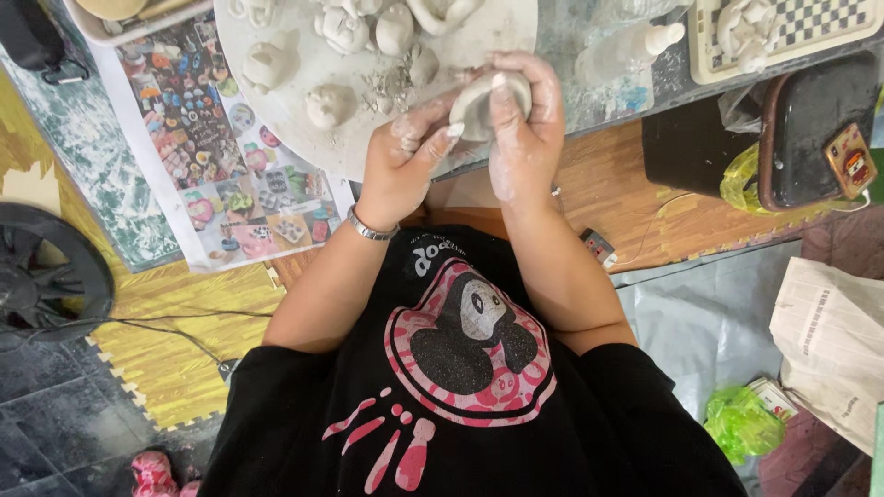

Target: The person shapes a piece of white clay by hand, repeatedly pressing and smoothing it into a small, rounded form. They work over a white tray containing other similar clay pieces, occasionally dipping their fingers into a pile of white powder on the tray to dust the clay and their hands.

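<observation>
A small rounded lump of grey clay is held between both hands above the near edge of a round white board. My right hand wraps over the lump from the right, its fingers curled on top. My left hand, with a metal bracelet on the wrist, pinches the lump's left side with thumb and fingers. Clay dust coats both hands. Several shaped clay pieces and crumbs lie on the board just beyond the hands.
A white squeeze bottle lies right of the board, and a checkered tray with a clay figure beyond it. A black bag stands at right, a printed picture sheet and a black fan at left. Folded newspaper and a green plastic bag lie on the floor.
</observation>
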